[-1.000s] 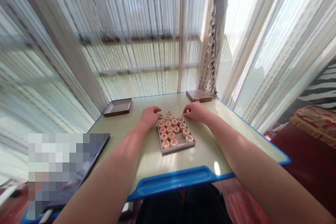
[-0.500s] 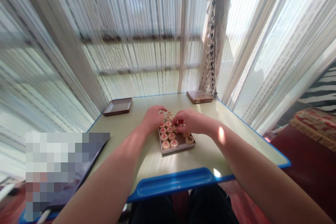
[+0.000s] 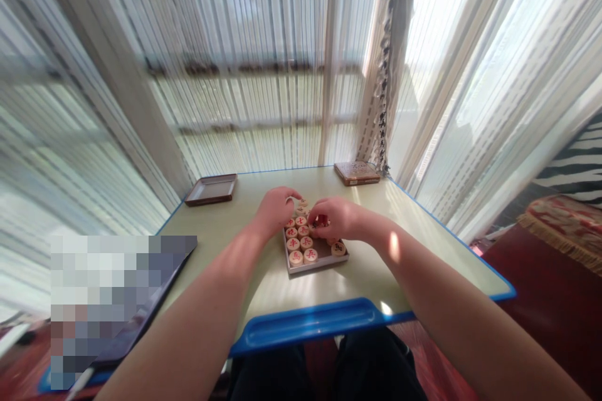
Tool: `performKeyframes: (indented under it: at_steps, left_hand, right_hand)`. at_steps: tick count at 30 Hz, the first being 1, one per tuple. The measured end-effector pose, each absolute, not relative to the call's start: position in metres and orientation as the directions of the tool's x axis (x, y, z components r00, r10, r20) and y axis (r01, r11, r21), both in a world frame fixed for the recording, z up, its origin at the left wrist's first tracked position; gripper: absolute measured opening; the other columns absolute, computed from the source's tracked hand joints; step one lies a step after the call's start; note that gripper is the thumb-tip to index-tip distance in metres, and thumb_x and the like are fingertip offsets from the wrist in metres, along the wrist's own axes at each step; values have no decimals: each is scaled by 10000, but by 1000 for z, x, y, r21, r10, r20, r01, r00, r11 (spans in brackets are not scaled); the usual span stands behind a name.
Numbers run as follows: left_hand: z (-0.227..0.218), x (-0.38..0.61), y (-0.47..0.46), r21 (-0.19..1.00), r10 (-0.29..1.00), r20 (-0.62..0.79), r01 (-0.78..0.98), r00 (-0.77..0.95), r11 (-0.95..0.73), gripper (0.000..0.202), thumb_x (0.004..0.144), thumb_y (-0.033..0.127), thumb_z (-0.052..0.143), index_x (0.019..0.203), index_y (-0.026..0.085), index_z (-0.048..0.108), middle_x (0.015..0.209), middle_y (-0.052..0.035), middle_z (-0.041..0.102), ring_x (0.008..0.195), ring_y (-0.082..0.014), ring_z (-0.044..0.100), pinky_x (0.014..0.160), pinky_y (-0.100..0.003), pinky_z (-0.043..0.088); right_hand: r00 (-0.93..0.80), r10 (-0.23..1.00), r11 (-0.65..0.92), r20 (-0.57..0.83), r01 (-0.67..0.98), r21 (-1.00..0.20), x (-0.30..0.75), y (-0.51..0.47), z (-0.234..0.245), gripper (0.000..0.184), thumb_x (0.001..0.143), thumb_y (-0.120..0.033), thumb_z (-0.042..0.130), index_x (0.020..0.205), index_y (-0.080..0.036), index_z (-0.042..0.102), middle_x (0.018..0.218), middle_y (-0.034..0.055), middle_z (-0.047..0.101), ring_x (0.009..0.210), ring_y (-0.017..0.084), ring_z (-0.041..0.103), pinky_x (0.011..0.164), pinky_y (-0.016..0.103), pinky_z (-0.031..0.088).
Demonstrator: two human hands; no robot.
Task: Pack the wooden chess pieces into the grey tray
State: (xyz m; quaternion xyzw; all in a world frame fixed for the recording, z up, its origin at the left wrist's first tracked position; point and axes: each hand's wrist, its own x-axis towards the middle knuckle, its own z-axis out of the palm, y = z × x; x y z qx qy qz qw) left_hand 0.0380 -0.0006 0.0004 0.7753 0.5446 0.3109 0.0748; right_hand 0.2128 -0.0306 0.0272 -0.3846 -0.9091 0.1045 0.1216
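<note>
A shallow grey tray in the middle of the table holds several round wooden chess pieces marked in red and black. My right hand hovers over the tray's far right part, fingers pinched on one piece with a red mark. My left hand rests at the tray's far left corner, fingers curled by a few loose pieces lying beyond the tray. What the left fingers hold, if anything, is hidden.
The pale table has a blue rim with a groove at the near edge. A brown empty tray sits at the far left, a patterned wooden box at the far right. Striped curtains close behind. A dark flat object lies at left.
My right hand moved from the table beyond the tray onto the tray and pinched a piece. My left hand shifted slightly towards the loose pieces.
</note>
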Motion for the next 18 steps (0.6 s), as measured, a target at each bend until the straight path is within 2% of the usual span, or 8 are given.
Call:
performKeyframes:
  at_steps: [5,12,18]
  left_hand:
    - [-4,37,2,416,895,383,823,229,-388,341,695,133,392,878,199,672,944,-28,661,929,-186,569,897,-277,395]
    - [-3,31,6,409,877,432,821,209,-397,334,722,136,391,921,176,656,976,-46,656,928,-189,571,896,-286,394]
    - [-2,28,6,366,862,453,835,226,-411,331,718,144,391,908,179,660,972,-45,656,954,-194,562,895,-293,392]
  right_hand:
    - [-675,724,682,141,673,-286,215,-27,27,222,662,-250,606,864,-183,667,857,41,607,713,136,542,629,223,402]
    - [-705,689,717,166,633,-292,217,-23,20,211,681,-287,601,857,-190,665,832,45,605,781,163,544,681,248,416]
    - [-700,685,723,201,619,-307,220,-21,16,206,673,-304,616,847,-211,676,898,56,561,816,164,532,743,273,422]
